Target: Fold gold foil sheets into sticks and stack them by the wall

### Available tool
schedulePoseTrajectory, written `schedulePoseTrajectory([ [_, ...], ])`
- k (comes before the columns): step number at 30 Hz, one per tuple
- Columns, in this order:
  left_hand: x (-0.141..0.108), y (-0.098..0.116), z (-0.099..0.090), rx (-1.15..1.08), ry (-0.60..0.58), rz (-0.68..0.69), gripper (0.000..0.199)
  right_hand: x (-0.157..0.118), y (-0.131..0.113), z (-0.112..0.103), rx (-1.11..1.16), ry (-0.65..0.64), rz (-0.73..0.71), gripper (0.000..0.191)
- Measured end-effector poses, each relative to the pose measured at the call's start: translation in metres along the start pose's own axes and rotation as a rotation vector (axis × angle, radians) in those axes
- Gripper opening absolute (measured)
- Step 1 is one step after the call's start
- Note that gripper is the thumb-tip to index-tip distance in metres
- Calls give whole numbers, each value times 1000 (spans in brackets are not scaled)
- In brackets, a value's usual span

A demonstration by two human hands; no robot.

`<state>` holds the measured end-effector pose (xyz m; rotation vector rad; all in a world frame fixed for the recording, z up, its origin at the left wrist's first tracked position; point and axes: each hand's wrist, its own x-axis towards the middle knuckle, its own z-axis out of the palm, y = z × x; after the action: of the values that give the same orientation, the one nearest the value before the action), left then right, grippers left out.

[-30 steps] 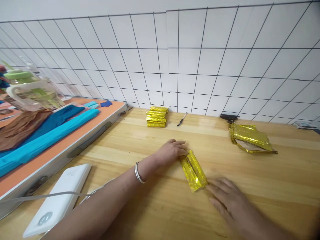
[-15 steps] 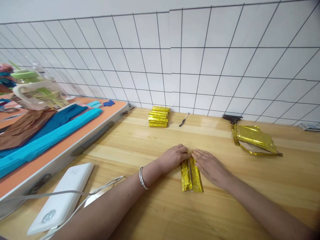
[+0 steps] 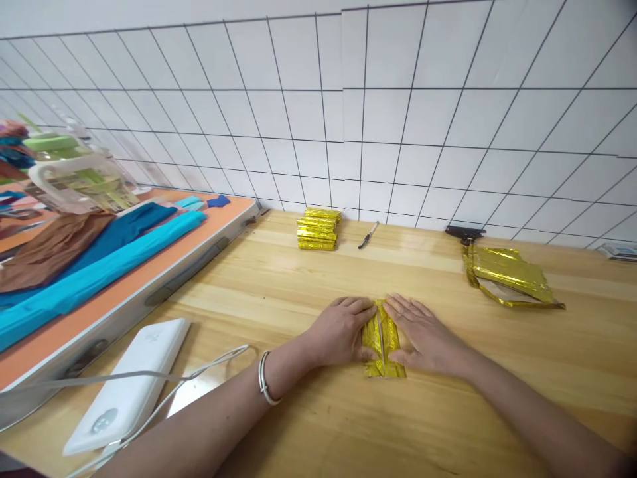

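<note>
A gold foil piece point(image 3: 382, 342) lies on the wooden table with its two sides folded in toward a lengthwise middle seam. My left hand point(image 3: 342, 332) rests on its left edge, thumb apart from the fingers. On the right edge lies my right hand point(image 3: 423, 335), flat, with its fingers stretched out and its thumb near the lower part of the foil. A silver bracelet point(image 3: 267, 378) circles my left wrist. Farther back stands a stack of folded gold foil point(image 3: 317, 229), and a pen point(image 3: 368, 236) lies to the right of it.
More gold foil point(image 3: 512, 273) with a black clip point(image 3: 465, 232) lies at the right. On the left are a white power bank point(image 3: 132, 385) with a cable, an orange board point(image 3: 233, 216) with blue and brown fabric, and a clear pitcher point(image 3: 82, 179). A tiled wall runs behind.
My hands have spread along the foil's sides, their thumbs now lower down. Earlier both hands met at its far end. The view has shifted slightly.
</note>
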<state>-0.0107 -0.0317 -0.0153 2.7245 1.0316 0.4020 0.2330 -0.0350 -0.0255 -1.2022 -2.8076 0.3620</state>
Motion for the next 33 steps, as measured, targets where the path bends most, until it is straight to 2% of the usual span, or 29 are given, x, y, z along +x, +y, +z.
schedulePoseTrajectory([
  [5, -6, -1, 4, 20, -79, 44, 106, -2, 4, -3, 38, -151, 0, 114],
  [10, -7, -1, 7, 28, -105, 58, 111, 2, 3, -6, 78, -213, 11, 124],
  [16, -8, -2, 7, 19, -112, 54, 111, 1, 2, -7, 81, -228, 15, 126],
  [26, 17, -31, -3, -10, -146, 50, 112, 29, 25, -14, 44, -217, 24, 123],
  [33, 11, -31, -3, 65, -146, 116, 85, 31, 31, -9, 51, -152, -12, 122],
])
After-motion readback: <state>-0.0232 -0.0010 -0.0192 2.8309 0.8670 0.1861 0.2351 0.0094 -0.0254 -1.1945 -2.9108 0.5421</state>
